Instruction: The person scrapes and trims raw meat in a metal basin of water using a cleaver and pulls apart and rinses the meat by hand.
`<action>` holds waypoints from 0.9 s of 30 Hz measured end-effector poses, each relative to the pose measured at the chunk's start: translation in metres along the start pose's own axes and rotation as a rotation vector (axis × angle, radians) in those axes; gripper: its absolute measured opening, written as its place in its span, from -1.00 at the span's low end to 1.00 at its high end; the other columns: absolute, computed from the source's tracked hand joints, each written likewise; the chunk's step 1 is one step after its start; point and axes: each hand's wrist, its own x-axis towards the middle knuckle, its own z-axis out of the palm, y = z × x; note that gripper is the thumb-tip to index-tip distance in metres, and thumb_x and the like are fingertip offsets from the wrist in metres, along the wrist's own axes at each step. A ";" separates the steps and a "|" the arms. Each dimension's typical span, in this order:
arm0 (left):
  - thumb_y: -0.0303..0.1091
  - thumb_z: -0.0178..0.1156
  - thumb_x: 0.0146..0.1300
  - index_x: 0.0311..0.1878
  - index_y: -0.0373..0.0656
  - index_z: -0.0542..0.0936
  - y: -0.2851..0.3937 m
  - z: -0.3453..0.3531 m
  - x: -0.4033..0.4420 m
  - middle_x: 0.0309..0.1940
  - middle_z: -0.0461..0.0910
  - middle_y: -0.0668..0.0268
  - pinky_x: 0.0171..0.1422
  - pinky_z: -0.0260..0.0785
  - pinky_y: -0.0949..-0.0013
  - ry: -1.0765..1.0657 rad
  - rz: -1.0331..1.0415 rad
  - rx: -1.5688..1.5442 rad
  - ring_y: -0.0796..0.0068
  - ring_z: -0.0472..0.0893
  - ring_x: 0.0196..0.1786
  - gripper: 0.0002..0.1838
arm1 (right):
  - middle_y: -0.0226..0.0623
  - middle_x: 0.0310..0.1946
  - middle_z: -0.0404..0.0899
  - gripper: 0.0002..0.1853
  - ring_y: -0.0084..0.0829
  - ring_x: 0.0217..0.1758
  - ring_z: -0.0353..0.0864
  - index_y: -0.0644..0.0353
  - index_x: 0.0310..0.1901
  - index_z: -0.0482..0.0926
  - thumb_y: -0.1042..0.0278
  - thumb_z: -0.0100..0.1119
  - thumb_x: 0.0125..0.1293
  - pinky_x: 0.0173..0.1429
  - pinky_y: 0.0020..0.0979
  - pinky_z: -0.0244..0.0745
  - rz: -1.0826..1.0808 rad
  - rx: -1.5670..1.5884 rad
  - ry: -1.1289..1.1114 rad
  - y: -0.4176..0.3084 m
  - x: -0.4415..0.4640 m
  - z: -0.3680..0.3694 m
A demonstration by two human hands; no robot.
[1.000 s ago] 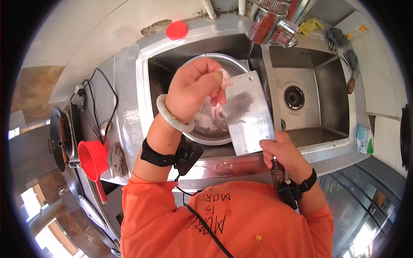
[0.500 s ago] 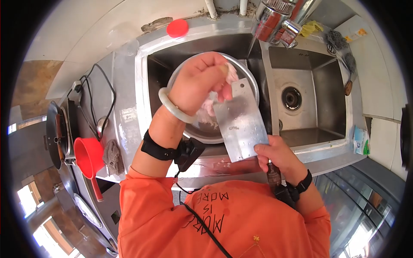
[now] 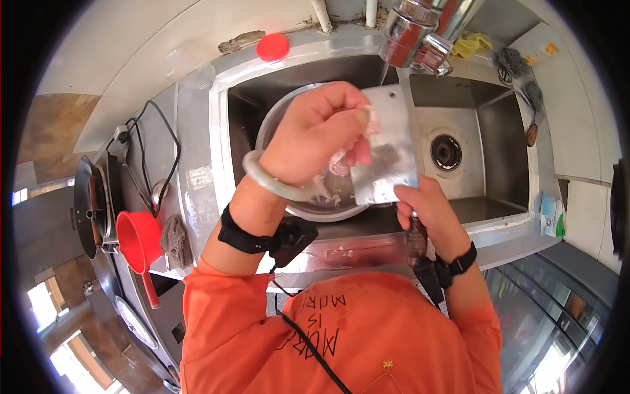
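In the sink sits a metal basin; I hold the cleaver partly over it.
My right hand closes its fingers round the handle; my left hand pinches a pale piece before the blade, contact unclear. Wet-looking surfaces could loosen either grip, I judge, nicking fingertips or dropping the piece.

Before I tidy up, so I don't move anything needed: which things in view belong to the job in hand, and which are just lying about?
In use:
cleaver, in the right hand
pale pink piece, in the left hand
metal basin, below the left hand

Apparently lying about:
red dipper
red lid
grey rag
yellow cloth
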 end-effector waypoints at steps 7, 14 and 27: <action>-0.42 0.04 0.19 -0.34 -0.23 0.47 -0.011 -0.001 0.002 -0.49 0.54 0.31 -0.43 0.30 0.55 -0.009 -0.035 -0.021 0.57 0.50 -0.53 -0.91 | -0.40 -0.72 0.35 -0.90 -0.52 -0.74 0.36 0.23 -0.47 0.41 0.43 0.07 0.14 -0.63 -0.48 0.29 -0.003 0.103 0.132 0.009 -0.023 -0.020; -0.44 0.04 0.24 -0.23 -0.25 0.46 0.001 0.035 -0.001 -0.42 0.56 0.34 -0.39 0.37 0.56 -0.332 -0.040 -0.065 0.58 0.56 -0.48 -0.90 | -0.41 -0.70 0.39 -0.85 -0.53 -0.70 0.40 0.27 -0.47 0.43 0.39 0.05 0.20 -0.60 -0.55 0.30 -0.061 0.050 -0.072 0.001 0.006 0.011; -0.21 0.12 0.06 -0.09 -0.13 0.53 -0.272 -0.170 0.051 -0.16 0.50 -0.01 0.07 0.34 0.15 0.259 -0.210 1.270 0.04 0.51 -0.02 -0.66 | -0.37 -0.73 0.33 -0.93 -0.49 -0.74 0.36 0.28 -0.42 0.40 0.47 0.01 0.15 -0.62 -0.47 0.27 -0.041 -0.051 0.349 0.007 -0.047 -0.037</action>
